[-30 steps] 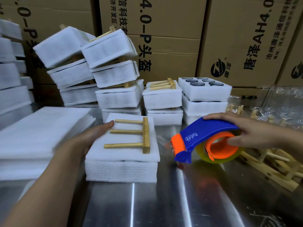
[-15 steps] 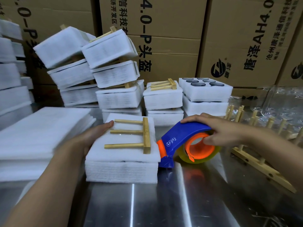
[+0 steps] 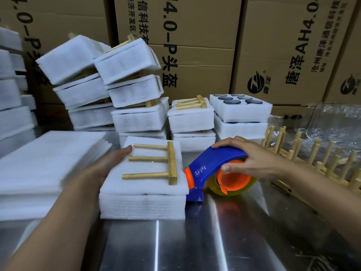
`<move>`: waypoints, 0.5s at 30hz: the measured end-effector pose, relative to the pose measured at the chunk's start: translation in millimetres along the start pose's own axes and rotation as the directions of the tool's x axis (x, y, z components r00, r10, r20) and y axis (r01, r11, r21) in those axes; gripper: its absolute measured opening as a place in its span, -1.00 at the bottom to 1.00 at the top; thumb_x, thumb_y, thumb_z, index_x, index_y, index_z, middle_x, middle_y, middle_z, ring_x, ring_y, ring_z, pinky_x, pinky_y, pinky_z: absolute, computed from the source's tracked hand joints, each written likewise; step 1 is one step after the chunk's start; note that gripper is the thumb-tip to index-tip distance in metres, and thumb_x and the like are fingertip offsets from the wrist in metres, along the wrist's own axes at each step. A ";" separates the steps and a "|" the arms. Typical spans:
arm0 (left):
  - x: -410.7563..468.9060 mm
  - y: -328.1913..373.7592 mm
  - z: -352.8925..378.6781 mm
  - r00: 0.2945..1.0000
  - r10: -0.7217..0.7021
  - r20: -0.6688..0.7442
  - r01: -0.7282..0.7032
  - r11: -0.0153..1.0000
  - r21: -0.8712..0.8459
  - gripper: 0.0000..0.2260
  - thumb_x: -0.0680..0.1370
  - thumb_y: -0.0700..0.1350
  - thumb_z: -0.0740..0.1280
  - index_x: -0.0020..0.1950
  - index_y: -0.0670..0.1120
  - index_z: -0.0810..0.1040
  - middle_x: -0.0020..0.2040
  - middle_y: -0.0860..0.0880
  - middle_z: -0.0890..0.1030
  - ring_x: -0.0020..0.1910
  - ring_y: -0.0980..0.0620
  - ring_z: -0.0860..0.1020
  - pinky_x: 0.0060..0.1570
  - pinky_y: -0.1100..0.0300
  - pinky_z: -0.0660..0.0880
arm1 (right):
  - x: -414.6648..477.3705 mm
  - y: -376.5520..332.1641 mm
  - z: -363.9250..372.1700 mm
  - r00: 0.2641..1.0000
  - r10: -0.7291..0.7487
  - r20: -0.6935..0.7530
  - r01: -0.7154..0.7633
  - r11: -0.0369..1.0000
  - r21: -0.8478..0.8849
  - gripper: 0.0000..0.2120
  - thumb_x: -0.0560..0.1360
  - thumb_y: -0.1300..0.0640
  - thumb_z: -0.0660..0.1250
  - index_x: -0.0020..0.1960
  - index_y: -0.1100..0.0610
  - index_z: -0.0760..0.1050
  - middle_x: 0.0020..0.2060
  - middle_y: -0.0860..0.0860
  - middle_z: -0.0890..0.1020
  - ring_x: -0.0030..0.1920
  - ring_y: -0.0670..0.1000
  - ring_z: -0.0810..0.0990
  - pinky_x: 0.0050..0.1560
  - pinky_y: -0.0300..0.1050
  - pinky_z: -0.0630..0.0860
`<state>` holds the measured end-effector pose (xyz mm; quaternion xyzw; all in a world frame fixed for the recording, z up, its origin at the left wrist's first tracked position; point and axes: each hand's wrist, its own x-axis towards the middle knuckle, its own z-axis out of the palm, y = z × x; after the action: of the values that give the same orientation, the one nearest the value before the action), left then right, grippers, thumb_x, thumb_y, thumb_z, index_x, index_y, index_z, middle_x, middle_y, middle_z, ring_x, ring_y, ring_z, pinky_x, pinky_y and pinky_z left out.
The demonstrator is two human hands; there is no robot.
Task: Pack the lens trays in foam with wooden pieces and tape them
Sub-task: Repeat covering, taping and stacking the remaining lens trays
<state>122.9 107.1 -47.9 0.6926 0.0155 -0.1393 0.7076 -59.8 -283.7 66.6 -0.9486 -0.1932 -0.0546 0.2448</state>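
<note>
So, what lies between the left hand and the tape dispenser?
The head view shows the foam pack, with the wooden piece on top, between left hand and dispenser.

1. This is a packing room in a warehouse or factory.
2. Big brown cardboard boxes [image 3: 197, 45] with printed writing stand stacked along the back.
3. Many white foam packs [image 3: 136, 118] are piled up in wobbly towers.
4. A shiny metal surface [image 3: 224, 241] holds a flat stack of foam sheets [image 3: 45, 163], a blue and orange tape dispenser [image 3: 218, 169] and wooden peg racks [image 3: 312, 153].
</note>
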 end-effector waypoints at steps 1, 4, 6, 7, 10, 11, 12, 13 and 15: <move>-7.9 5.0 7.3 0.999 0.021 -0.039 -0.020 0.999 0.030 -0.26 0.20 0.34 0.50 0.26 -0.02 0.53 0.21 -0.10 0.60 0.17 -0.17 0.57 0.19 -0.16 0.46 | -0.1 0.9 4.1 0.998 -0.008 -0.059 0.009 1.000 0.018 -0.45 0.17 -0.53 0.23 0.15 -0.48 0.33 0.05 -0.17 0.46 0.05 -0.18 0.46 0.13 -0.10 0.45; -25.7 16.0 26.4 0.997 0.045 -0.065 -0.042 0.998 0.036 -0.27 0.22 0.33 0.47 0.27 -0.05 0.53 0.20 -0.12 0.59 0.18 -0.18 0.56 0.22 -0.14 0.44 | -1.4 3.0 12.1 0.984 -0.019 -0.177 0.028 0.998 0.054 -0.57 0.21 -0.49 0.21 0.06 -0.47 0.40 0.02 -0.15 0.50 0.02 -0.16 0.49 0.10 -0.09 0.46; -27.6 18.2 32.8 0.996 0.052 -0.072 -0.049 0.998 0.041 -0.33 0.31 0.28 0.42 0.30 -0.07 0.50 0.23 -0.15 0.56 0.22 -0.20 0.52 0.26 -0.14 0.41 | -2.3 4.1 13.8 0.977 -0.019 -0.214 0.035 0.997 0.074 -0.59 0.22 -0.47 0.23 0.05 -0.45 0.43 0.02 -0.14 0.53 0.02 -0.14 0.51 0.11 -0.07 0.48; -23.8 17.3 32.6 0.995 0.057 -0.080 -0.052 0.997 0.055 -0.36 0.37 0.26 0.40 0.32 -0.09 0.48 0.26 -0.17 0.54 0.25 -0.20 0.50 0.29 -0.13 0.39 | -2.5 4.5 14.4 0.974 -0.017 -0.226 0.037 0.996 0.082 -0.60 0.22 -0.45 0.24 0.05 -0.44 0.44 0.02 -0.12 0.53 0.02 -0.13 0.52 0.11 -0.06 0.48; -19.8 14.2 33.7 0.993 0.070 -0.100 -0.068 0.997 0.022 -0.43 0.48 0.17 0.33 0.36 -0.15 0.44 0.31 -0.20 0.49 0.29 -0.21 0.46 0.32 -0.11 0.37 | -2.1 5.2 15.9 0.969 -0.008 -0.247 0.033 0.995 0.097 -0.63 0.27 -0.37 0.32 0.06 -0.39 0.47 0.03 -0.10 0.55 0.03 -0.10 0.53 0.11 -0.03 0.49; -17.6 12.3 33.0 0.992 0.076 -0.096 -0.075 0.997 0.007 -0.44 0.49 0.16 0.33 0.37 -0.16 0.43 0.31 -0.20 0.49 0.29 -0.21 0.46 0.32 -0.11 0.37 | -2.0 5.6 16.2 0.968 -0.003 -0.251 0.030 0.994 0.105 -0.64 0.28 -0.33 0.33 0.07 -0.37 0.48 0.03 -0.10 0.55 0.03 -0.09 0.53 0.11 -0.02 0.50; -17.0 10.6 32.5 0.994 0.077 -0.082 -0.077 0.997 -0.007 -0.43 0.48 0.17 0.33 0.36 -0.15 0.44 0.31 -0.20 0.49 0.29 -0.20 0.47 0.32 -0.11 0.37 | -2.0 5.9 16.3 0.967 0.005 -0.254 0.025 0.993 0.115 -0.64 0.29 -0.32 0.33 0.07 -0.36 0.48 0.04 -0.10 0.55 0.03 -0.09 0.53 0.10 -0.03 0.50; -15.9 8.9 31.5 0.995 0.079 -0.068 -0.081 0.996 -0.022 -0.43 0.47 0.19 0.34 0.36 -0.14 0.45 0.31 -0.19 0.50 0.28 -0.20 0.47 0.32 -0.11 0.37 | -2.3 6.0 16.4 0.967 0.013 -0.256 0.020 0.992 0.126 -0.64 0.29 -0.32 0.34 0.08 -0.36 0.48 0.03 -0.11 0.55 0.02 -0.11 0.53 0.09 -0.04 0.51; -15.8 8.3 30.4 0.995 0.074 -0.065 -0.076 0.996 -0.039 -0.42 0.46 0.20 0.35 0.36 -0.12 0.46 0.30 -0.18 0.51 0.28 -0.19 0.48 0.32 -0.10 0.38 | -2.5 5.6 16.6 0.968 0.021 -0.250 0.017 0.989 0.147 -0.63 0.30 -0.37 0.36 0.08 -0.35 0.49 0.03 -0.13 0.55 0.00 -0.13 0.53 0.07 -0.08 0.52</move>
<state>104.3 79.9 -35.1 0.6820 0.0149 -0.0902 0.7256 -59.7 -281.0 49.1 -0.9135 -0.1631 -0.1596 0.3368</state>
